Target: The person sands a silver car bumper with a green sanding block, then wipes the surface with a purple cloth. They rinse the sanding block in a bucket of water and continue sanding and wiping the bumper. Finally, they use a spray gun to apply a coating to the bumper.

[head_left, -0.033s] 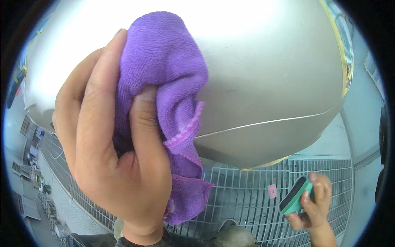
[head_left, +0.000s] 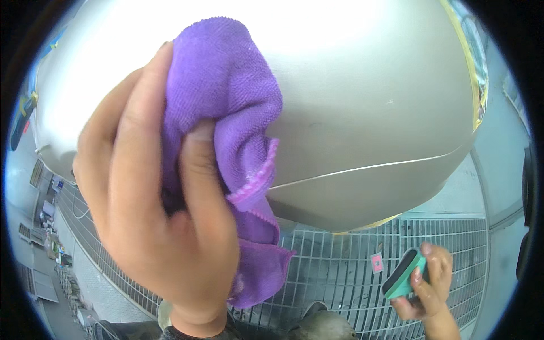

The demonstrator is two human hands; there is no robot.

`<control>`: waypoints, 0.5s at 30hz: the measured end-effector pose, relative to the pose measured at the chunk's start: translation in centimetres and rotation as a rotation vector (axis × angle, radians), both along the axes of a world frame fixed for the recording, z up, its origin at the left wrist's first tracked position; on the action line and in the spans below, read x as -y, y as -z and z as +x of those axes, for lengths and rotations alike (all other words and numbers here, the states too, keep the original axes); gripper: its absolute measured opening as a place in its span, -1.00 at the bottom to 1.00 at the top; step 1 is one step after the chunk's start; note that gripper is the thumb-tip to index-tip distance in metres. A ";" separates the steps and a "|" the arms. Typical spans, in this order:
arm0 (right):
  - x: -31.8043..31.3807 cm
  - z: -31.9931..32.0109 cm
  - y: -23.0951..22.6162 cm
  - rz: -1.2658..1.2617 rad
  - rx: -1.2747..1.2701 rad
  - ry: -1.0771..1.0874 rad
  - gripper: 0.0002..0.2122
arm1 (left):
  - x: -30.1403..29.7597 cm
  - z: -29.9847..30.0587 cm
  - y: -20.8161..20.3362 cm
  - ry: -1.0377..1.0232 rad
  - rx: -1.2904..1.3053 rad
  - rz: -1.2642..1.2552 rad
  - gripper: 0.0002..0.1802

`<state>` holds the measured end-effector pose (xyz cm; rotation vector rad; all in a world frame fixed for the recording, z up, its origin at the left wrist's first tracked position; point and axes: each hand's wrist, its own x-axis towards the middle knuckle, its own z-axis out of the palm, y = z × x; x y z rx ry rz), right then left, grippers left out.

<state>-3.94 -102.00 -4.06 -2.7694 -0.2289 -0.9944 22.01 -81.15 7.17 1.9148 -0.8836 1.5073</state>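
Compared with the earlier frame, the right hand (head_left: 435, 286) is sitting slightly lower, gripping a green, black-faced block (head_left: 403, 275) above grey metal grating (head_left: 334, 263); the left hand (head_left: 141, 226) is still clasping a bunched purple towelling cloth (head_left: 224, 73) before a rounded silver panel (head_left: 357, 124).

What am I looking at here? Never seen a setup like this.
No robot: these are a person's two bare hands. Both pictures come from one fisheye camera, the left of two worn on the head, looking down; hence the bent edges and dark rim.

The left hand, close to the lens, grips a bunched purple cloth in front of a curved silver panel; whether they touch is unclear. Yellow tape runs along the panel's right edge.

The right hand, lower right, holds a green-and-black block above a floor grate. A pink card appears to lie there.
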 end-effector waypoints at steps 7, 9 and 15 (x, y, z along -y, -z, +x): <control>-0.8 -3.9 6.0 0.195 -0.104 0.071 -0.33 | 3.6 -4.4 6.4 0.300 -0.062 0.512 -0.59; -1.7 -5.3 8.4 0.294 -0.153 0.163 -0.36 | 1.6 -4.9 7.5 0.500 -0.133 0.668 -0.64; -2.5 -8.4 17.3 0.511 -0.284 0.182 -0.44 | -6.7 -3.7 9.4 0.876 -0.927 0.690 -0.57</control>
